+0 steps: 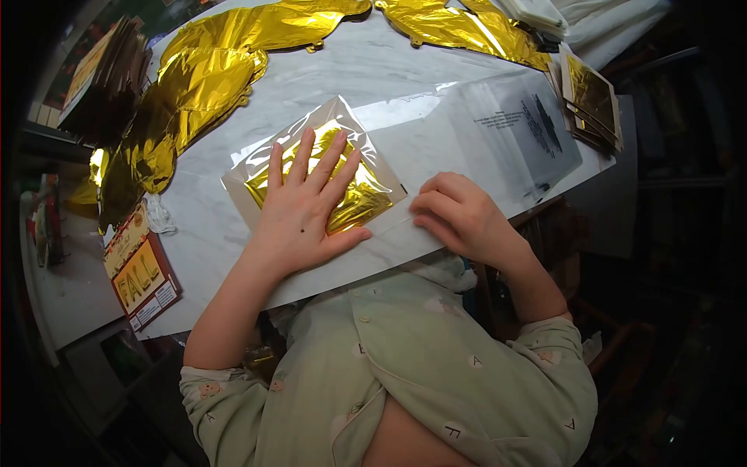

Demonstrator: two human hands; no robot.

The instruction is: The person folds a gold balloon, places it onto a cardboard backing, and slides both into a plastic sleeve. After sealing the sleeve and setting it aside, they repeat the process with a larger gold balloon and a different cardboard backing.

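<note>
My left hand lies flat with its fingers spread on a clear plastic bag. Inside the bag is a folded gold foil balloon, partly covered by that hand. Just off the bag's right corner, my right hand has its fingers curled together close to the tabletop. Whatever its fingertips may hold is hidden. To the right of the bag lies a larger flat clear plastic sleeve with printed text.
Unfolded gold foil balloons lie along the back and left of the marbled table. A printed FALL card and white string are at left. Card stacks stand at the far left and right.
</note>
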